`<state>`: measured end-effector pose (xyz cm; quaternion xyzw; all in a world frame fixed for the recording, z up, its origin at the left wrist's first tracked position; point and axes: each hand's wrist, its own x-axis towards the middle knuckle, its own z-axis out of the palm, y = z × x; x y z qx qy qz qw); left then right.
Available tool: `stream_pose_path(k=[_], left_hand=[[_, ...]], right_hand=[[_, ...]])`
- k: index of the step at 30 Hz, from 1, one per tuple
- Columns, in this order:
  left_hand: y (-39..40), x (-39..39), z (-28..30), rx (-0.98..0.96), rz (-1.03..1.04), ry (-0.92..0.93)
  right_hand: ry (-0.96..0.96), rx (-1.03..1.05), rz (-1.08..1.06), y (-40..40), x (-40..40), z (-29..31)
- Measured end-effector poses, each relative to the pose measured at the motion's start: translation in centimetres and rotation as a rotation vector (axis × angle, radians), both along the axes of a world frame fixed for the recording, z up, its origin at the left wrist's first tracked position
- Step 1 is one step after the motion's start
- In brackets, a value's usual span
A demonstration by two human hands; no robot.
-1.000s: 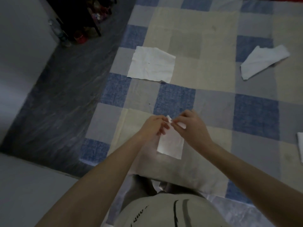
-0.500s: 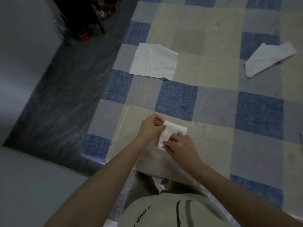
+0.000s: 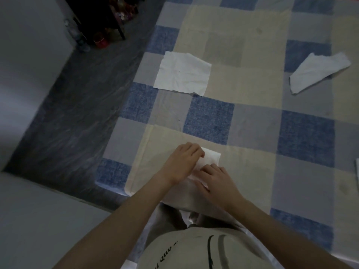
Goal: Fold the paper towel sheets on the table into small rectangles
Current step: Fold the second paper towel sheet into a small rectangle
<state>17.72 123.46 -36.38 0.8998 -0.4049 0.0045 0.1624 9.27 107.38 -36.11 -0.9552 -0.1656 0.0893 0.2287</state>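
A small folded white paper towel point(image 3: 210, 157) lies on the checked cloth near its front edge, partly hidden by both hands. My left hand point(image 3: 184, 162) rests on its left side, fingers curled down onto it. My right hand point(image 3: 215, 180) presses flat on its near part. A flat, unfolded square sheet point(image 3: 182, 72) lies further back to the left. A loosely folded, crumpled sheet point(image 3: 318, 71) lies at the back right.
The blue, grey and cream checked cloth point(image 3: 252, 133) covers the work surface. Its left edge borders a dark grey floor point(image 3: 77, 113). A dark shelf with small items point(image 3: 103, 20) stands at the far left. A white edge of another sheet point(image 3: 357, 171) shows at the right border.
The towel, held up as a long strip a second ago, is now folded shorter and lies flat. Both hands have come down and press on it.
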Motion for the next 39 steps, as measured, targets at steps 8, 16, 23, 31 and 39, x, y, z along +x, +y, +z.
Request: stream_pose_path(k=[8,16,23,31,39], left_hand=[[1.7,-0.9,-2.3,0.205,-0.061,0.222],[2.3,-1.0,-2.6,0.279,-0.109,0.293],[2.3,-1.1,-2.8,0.424,-0.103,0.285],[2.1,-2.0,-2.5,0.388,0.054,0.275],[-2.6,-2.9,0.7,-0.112,0.120,0.185]], right_hand=[[-0.108,0.147,-0.122,-0.7,-0.8,0.9],[-0.002,0.222,-0.229,3.6,1.8,0.9],[0.023,0.039,-0.162,3.3,1.7,-2.4],[0.008,-0.277,-0.287,-0.9,1.5,-3.9],[0.016,-0.329,-0.258,-1.6,1.3,-3.6]])
